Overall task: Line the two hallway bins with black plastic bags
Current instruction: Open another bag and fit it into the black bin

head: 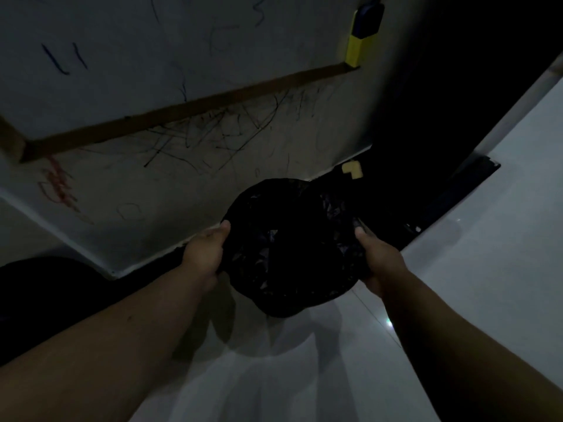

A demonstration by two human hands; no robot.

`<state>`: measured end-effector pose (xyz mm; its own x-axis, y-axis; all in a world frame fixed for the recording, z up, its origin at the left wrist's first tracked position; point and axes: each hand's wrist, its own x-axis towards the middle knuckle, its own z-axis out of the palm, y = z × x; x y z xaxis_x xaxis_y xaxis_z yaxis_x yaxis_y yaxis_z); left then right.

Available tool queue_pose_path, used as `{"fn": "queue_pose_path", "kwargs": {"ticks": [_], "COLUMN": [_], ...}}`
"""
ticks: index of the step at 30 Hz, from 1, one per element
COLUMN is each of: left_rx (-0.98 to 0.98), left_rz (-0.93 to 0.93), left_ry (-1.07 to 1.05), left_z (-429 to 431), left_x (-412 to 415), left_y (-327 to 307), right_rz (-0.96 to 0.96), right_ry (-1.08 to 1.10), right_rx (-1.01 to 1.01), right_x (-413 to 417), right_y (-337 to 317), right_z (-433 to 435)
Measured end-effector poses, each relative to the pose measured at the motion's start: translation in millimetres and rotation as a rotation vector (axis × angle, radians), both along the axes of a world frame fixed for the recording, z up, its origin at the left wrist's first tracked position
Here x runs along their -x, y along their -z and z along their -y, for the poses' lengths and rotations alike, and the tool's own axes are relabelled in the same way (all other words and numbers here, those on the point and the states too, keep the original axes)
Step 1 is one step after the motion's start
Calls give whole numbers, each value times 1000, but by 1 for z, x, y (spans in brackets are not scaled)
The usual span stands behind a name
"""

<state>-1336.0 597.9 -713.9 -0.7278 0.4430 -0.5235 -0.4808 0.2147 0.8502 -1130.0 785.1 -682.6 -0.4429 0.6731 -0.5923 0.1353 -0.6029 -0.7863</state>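
A round bin covered by a black plastic bag (292, 248) stands on the pale floor near the wall, in dim light. The bag is crinkled and spread over the bin's mouth, so the bin's own rim is hidden. My left hand (207, 254) grips the bag at the bin's left side, thumb on top. My right hand (377, 257) grips the bag at the right side. A second dark rounded shape (39, 281) lies at the far left edge, partly behind my left forearm; I cannot tell what it is.
A scribbled white wall (182, 178) with a brown strip (195, 108) rises behind the bin. A yellow and blue object (362, 35) hangs on the wall's corner. A dark doorway (441, 102) opens at the upper right. A small pale piece (352, 169) sits behind the bin.
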Motion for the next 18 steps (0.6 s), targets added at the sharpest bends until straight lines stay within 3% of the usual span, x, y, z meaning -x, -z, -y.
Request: {"fn": "queue_pose_path", "kwargs": {"ticks": [5,11,15,18], "left_rx": [-114,-32,-9,38], "left_rz": [100,114,165,78], "left_ry": [-101,-23,-42,126], "left_z": [-4,2,4,7], "left_x": [-1,-1,-2,-1], "left_y": [4,11,5,5], "right_rz": [-150,174,158,241], "right_ry": [58,56,75,-16], "right_rx": [114,33,25,-177], "right_x": [-5,-6,-8,-9], "right_y": [13,29,19,4], "right_z": [-5,-3,-5,-7]}}
